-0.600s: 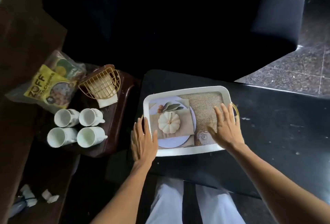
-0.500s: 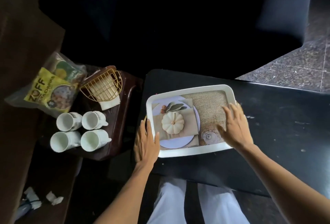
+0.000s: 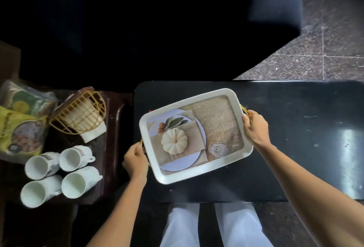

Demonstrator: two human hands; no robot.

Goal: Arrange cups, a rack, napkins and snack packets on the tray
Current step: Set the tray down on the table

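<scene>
A white-rimmed tray point(image 3: 205, 172) with a printed pumpkin picture lies slanted on the black table point(image 3: 295, 148). My left hand point(image 3: 136, 159) grips its gold handle at the left end. My right hand point(image 3: 256, 128) grips the gold handle at the right end. On a dark brown side tray point(image 3: 110, 148) to the left lie several white cups point(image 3: 75, 158) on their sides. Behind them sits a gold wire rack point(image 3: 78, 112) holding white napkins point(image 3: 92, 134). Snack packets point(image 3: 19, 128), yellow and green, lie at the far left.
A dark chair or sofa fills the space beyond the table. Speckled stone floor point(image 3: 325, 40) shows at the upper right. My white trousers point(image 3: 216, 227) are below the table's near edge.
Both hands went from resting flat on the tray's edges to closing around its two handles. The tray has turned, its right end now farther from me.
</scene>
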